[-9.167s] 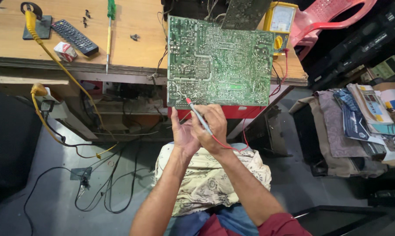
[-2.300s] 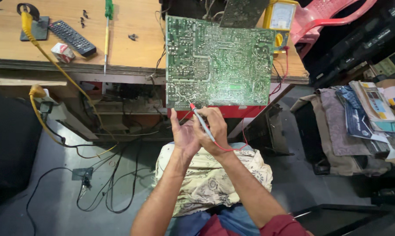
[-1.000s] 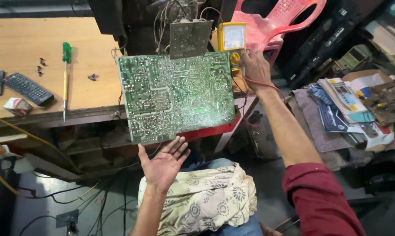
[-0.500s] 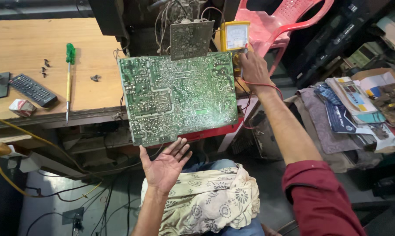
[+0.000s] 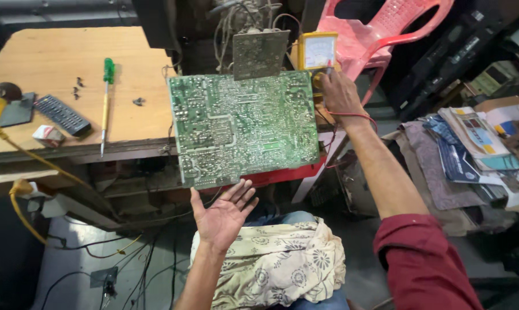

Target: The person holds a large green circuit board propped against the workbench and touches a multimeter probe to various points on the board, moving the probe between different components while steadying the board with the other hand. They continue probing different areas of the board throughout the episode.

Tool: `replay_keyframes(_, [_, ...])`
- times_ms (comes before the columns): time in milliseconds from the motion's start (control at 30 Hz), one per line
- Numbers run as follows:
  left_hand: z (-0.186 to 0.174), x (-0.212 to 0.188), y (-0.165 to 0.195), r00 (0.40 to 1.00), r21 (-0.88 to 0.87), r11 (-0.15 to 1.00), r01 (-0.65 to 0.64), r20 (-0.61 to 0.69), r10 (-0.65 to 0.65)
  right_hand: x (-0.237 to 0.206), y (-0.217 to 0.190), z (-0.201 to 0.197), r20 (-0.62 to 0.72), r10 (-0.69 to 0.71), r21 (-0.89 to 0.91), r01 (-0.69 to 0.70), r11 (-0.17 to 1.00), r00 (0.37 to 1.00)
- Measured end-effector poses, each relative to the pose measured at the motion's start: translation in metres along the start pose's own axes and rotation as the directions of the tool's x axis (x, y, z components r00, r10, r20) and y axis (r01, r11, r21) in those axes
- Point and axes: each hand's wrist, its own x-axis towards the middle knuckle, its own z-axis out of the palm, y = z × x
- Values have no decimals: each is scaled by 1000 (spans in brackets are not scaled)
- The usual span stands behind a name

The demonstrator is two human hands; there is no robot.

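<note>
Under board (image 5: 245, 129) bottom edge | L hand (image 5: 222, 215) palm up, grip wide | R hand (image 5: 339, 92) on meter (image 5: 318, 51), grip unclear

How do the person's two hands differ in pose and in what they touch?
The left hand is open, palm up, fingers spread under the edge of the green circuit board. The right hand is stretched out, back up, on the yellow meter. A red wire crosses the right wrist, none the left. Both are bare.
</note>
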Motion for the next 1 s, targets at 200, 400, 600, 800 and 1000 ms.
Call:
replay_keyframes(200, [-4, 2, -3, 1000, -23, 1000, 19, 21, -19, -5, 2, 0, -35, 124, 170, -117, 979, 992])
replay_keyframes(400, [-7, 3, -4, 999, -31, 999, 25, 48, -23, -6, 1, -8, -36, 207, 121, -202, 972, 978])
replay_keyframes(600, [-8, 2, -4, 999, -2, 1000, 26, 19, -26, -19, -57, -50, -479, 325, 427, -107, 898, 815])
replay_keyframes(800, [-10, 5, -5, 999, -2, 1000, 28, 28, -28, -76, -204, -79, -168, 447, 699, -213, 682, 879])
replay_keyframes(1000, [-13, 6, -7, 994, -46, 999, 24, 109, -19, -89, -304, -57, 250, 581, 937, -345, 57, 775])
